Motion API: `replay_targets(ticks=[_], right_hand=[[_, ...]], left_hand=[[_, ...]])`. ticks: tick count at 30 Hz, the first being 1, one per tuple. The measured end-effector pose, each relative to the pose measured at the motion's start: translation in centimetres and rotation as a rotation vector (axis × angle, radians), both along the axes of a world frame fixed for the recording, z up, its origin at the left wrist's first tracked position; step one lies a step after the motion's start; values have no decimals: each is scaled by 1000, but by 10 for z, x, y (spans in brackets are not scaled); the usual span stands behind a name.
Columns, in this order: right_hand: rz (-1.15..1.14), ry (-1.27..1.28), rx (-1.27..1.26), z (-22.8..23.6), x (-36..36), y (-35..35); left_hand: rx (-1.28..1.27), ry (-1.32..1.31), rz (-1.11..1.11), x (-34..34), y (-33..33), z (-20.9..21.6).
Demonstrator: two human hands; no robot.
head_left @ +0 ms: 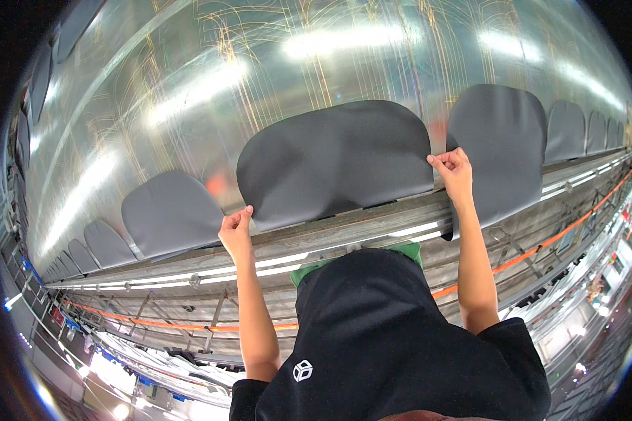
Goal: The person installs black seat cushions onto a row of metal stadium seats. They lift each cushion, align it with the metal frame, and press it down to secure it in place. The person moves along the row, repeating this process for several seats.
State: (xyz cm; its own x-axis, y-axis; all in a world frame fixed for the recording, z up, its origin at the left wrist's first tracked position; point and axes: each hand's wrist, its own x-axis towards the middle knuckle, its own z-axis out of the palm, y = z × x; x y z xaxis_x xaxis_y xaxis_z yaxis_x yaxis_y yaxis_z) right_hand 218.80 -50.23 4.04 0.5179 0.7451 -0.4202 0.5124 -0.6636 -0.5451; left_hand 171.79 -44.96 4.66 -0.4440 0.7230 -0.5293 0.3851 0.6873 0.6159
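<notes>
A dark grey flexible panel (pixel 336 158) with a rounded far edge lies on the shiny, scratched table (pixel 182 133) in front of me, its straighter edge along the table's near rim. My left hand (pixel 237 233) pinches its near left corner between thumb and fingertips. At its right end, my right hand (pixel 454 172) pinches the side edge in the same way. The panel's surface is slightly wavy. Just right of it, another grey panel (pixel 497 151) hangs partly over the near rim. To the left, a similar panel (pixel 170 210) lies close to my left hand.
More grey panels (pixel 109 243) run along the near edge on the left, and others (pixel 566 130) on the right. Several lie at the far left edge (pixel 42 81). A metal rail (pixel 274 263) borders the table, with an orange line (pixel 189 325) below it.
</notes>
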Motion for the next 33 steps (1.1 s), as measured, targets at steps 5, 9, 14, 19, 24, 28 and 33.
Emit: replay_targets(ticks=[5, 9, 14, 19, 24, 28, 33], right_hand=[[-42, 11, 21, -1, -2, 0], [-54, 12, 12, 1, -4, 1], [-43, 3, -2, 1, -2, 1], [-22, 4, 28, 1, -2, 1], [-40, 23, 12, 3, -4, 1], [-44, 41, 52, -2, -2, -4], [-24, 15, 107, -5, -3, -3]], left_hand=[[20, 3, 13, 2, 0, -1], [22, 11, 10, -2, -3, -6], [-5, 12, 29, -2, 0, -6], [3, 6, 37, -4, -3, -6], [-26, -26, 52, -7, -1, -5], [-23, -1, 27, -9, -2, -8], [-31, 9, 41, -6, 0, -4]])
